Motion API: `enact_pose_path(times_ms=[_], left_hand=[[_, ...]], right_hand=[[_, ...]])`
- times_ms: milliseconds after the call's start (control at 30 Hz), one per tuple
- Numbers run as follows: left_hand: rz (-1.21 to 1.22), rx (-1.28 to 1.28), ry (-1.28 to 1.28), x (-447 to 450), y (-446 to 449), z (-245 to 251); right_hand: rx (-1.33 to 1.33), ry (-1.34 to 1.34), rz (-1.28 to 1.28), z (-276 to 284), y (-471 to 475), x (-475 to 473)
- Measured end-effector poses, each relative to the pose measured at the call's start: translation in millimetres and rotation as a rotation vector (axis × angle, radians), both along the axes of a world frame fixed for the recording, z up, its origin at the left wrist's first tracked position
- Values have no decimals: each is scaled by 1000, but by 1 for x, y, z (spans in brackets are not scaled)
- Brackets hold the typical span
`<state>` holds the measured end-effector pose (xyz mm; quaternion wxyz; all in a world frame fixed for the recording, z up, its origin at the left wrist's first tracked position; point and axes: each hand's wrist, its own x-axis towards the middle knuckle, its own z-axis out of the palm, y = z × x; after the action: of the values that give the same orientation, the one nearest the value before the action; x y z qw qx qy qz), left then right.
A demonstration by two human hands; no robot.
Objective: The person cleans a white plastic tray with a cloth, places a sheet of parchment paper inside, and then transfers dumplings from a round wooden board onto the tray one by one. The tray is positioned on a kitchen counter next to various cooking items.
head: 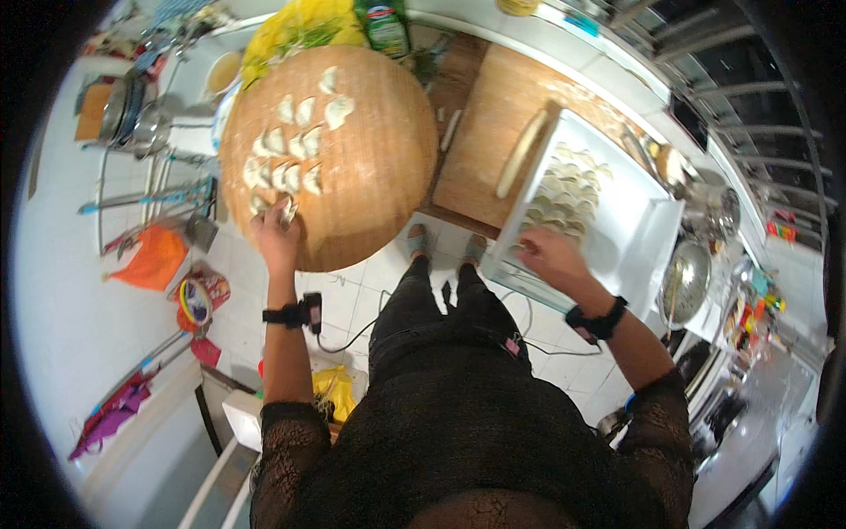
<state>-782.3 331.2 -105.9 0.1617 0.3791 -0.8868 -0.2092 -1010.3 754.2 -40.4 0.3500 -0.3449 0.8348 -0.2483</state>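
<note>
A round wooden board (pixel 377 172) at the upper left bears several crescent dumplings (pixel 312 178) in loose rows. At its near left edge my left hand (pixel 276 231) has its fingers on a dumpling (pixel 288 210). My right hand (pixel 552 254) is over the near end of a white rectangular tray (pixel 621 231), by the closely packed dumplings (pixel 568 188) in it. The right fingers are bent and slightly blurred; whether they hold a dumpling cannot be made out.
Left of the tray a wooden rolling pin (pixel 522 155) lies on a rectangular wooden board (pixel 482 139). A metal wok (pixel 685 284) stands right of the tray. Behind the round board is a yellow plastic bag (pixel 284 33). Cables (pixel 350 345) hang from both wrist straps.
</note>
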Motion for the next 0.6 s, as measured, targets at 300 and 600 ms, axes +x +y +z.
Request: enact_pose_path(times_ms=[300,600], left_hand=[[-327,124,251,-24,64,2],[-268,70,242,-1,70,5]], right_hand=[[-407,-11,142,6,-153,38],[-590,268,356,-21,-263,58]])
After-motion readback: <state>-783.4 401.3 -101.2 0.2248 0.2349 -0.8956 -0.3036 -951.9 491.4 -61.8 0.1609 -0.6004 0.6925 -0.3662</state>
